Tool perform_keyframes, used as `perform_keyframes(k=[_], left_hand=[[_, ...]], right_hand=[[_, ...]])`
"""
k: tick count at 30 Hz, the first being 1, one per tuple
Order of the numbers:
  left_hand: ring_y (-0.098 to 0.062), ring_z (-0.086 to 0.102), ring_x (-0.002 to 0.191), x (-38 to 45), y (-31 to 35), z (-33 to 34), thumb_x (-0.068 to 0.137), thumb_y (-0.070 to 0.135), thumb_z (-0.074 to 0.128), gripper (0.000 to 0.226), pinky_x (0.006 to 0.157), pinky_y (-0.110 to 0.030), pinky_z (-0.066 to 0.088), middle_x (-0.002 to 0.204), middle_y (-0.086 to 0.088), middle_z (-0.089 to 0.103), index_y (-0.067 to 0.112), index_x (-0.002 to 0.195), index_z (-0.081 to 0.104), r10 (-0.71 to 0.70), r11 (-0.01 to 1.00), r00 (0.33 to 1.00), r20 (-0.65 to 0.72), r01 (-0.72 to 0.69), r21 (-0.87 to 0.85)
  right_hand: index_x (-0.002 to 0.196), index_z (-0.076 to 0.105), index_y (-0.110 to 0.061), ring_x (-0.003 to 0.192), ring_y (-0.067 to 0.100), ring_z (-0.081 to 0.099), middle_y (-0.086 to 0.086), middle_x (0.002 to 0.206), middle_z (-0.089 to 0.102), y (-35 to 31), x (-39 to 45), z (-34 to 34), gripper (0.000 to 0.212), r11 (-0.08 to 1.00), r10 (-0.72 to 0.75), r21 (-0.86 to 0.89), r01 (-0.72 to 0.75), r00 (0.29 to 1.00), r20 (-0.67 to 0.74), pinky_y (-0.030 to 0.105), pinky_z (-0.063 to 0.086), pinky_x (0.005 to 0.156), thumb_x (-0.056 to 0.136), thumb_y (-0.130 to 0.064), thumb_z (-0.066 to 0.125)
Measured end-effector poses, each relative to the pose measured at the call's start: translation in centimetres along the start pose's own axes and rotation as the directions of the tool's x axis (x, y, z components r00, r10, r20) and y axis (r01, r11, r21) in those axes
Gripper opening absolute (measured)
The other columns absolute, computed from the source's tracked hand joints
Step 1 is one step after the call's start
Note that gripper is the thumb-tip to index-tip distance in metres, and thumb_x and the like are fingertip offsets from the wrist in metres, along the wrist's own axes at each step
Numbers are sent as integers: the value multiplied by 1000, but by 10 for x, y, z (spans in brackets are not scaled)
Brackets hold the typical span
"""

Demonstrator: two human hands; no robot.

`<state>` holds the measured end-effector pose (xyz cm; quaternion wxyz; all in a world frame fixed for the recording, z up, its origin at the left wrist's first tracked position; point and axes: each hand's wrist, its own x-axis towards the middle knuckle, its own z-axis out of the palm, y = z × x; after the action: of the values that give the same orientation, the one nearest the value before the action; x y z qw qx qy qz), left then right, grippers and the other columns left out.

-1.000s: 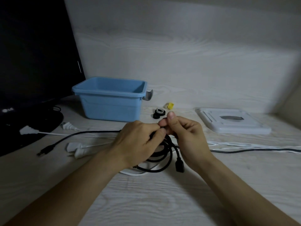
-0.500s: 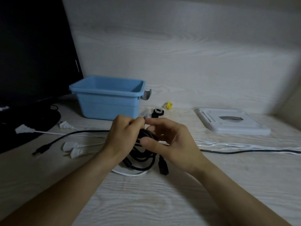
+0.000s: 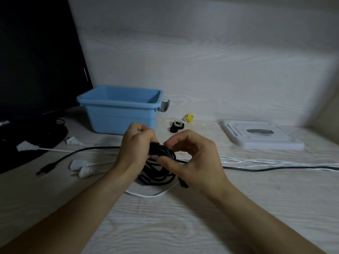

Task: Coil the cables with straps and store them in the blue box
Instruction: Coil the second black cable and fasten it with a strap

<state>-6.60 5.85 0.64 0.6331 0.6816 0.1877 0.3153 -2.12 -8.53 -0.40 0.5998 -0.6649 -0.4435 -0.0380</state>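
Note:
A coiled black cable (image 3: pixel 157 171) hangs between my hands just above the desk. My left hand (image 3: pixel 135 149) grips the top of the coil with curled fingers. My right hand (image 3: pixel 192 158) pinches a dark strap around the coil's top between thumb and fingers. The blue box (image 3: pixel 119 114) stands behind my hands, open on top. Rolled straps, black and white (image 3: pixel 176 126) and yellow (image 3: pixel 189 117), lie to the box's right. A loose black cable (image 3: pixel 73 154) and white cables (image 3: pixel 266 162) stretch across the desk.
A black monitor (image 3: pixel 36 61) on its base fills the left side. White plugs (image 3: pixel 82 165) lie at front left. A white lid (image 3: pixel 260 136) rests at right rear. A wall rises close behind the desk.
Both hands shifted left with the coil. My right hand moved from pinching above the coil to wrapping the strap around its top.

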Motion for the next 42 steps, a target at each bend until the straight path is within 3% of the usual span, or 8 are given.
perform_keyframes(k=[4, 8, 16, 21, 26, 32, 39, 42], left_hand=[[-15, 38, 53, 0, 1, -2, 56, 17, 50, 11, 57, -34, 29, 47, 3, 39, 16, 45, 47, 118, 989, 991, 61, -123, 81], [-16, 44, 49, -3, -1, -1, 59, 23, 49, 26, 52, -31, 32, 43, -1, 48, 2, 48, 59, 192, 970, 981, 20, -193, 150], [-12, 36, 38, 2, 2, -4, 82, 13, 55, 35, 44, -21, 29, 41, -1, 36, 9, 49, 46, 6, 994, 989, 149, -23, 111], [-20, 31, 41, 1, -2, 7, 76, 28, 52, 40, 53, -33, 28, 39, -5, 36, 17, 39, 46, -113, 992, 988, 104, 117, -35], [-16, 35, 42, -2, 4, 10, 84, 19, 47, 45, 54, -32, 33, 41, -2, 36, 17, 40, 42, -151, 974, 980, 129, 170, -147], [-16, 34, 39, -10, 0, 15, 85, 17, 48, 54, 50, -30, 31, 39, -1, 36, 20, 31, 39, -223, 958, 966, 133, 242, -154], [-16, 28, 46, -10, 2, 15, 89, 18, 43, 37, 53, -31, 27, 46, -2, 33, 15, 53, 48, -219, 926, 955, 200, 268, -267], [-16, 28, 46, -9, 1, 15, 89, 19, 41, 31, 54, -32, 28, 45, -1, 32, 15, 59, 47, -208, 927, 950, 234, 268, -264]], right_hand=[[77, 71, -15, 82, 13, 69, -2, 84, 70, 3, 1, -1, 22, 989, -124, -77, 124, 992, 7, 26, 54, 80, 68, -7, 89], [76, 75, -12, 82, 10, 68, 1, 85, 70, 9, 5, -3, 17, 978, -182, -108, 179, 983, -19, 19, 50, 80, 68, -5, 89], [83, 80, -14, 89, 10, 65, -1, 95, 65, 18, 6, -5, 14, 954, -224, -220, 204, 972, -70, 18, 48, 82, 73, -5, 86], [83, 78, -18, 102, 21, 56, 2, 106, 54, 15, 5, 1, 17, 881, -329, -393, 265, 939, -104, 32, 49, 87, 77, -3, 72], [89, 77, -32, 129, 22, 43, 3, 135, 52, 2, 3, 6, 20, 791, -245, -590, 163, 968, -60, 47, 36, 103, 78, -33, 60], [81, 77, -26, 137, 35, 41, 13, 147, 49, 1, 1, 14, 25, 609, -108, -792, 33, 993, -42, 60, 30, 110, 75, -35, 54], [114, 66, -17, 151, 27, -19, 5, 163, -20, -4, -3, 21, 73, 645, 140, -763, -37, 988, 70, 62, -2, 119, 77, -45, 8], [112, 64, -19, 152, 27, -9, 7, 166, -10, -2, -3, 20, 53, 704, 194, -704, -98, 979, 58, 60, 7, 119, 85, -38, 23]])
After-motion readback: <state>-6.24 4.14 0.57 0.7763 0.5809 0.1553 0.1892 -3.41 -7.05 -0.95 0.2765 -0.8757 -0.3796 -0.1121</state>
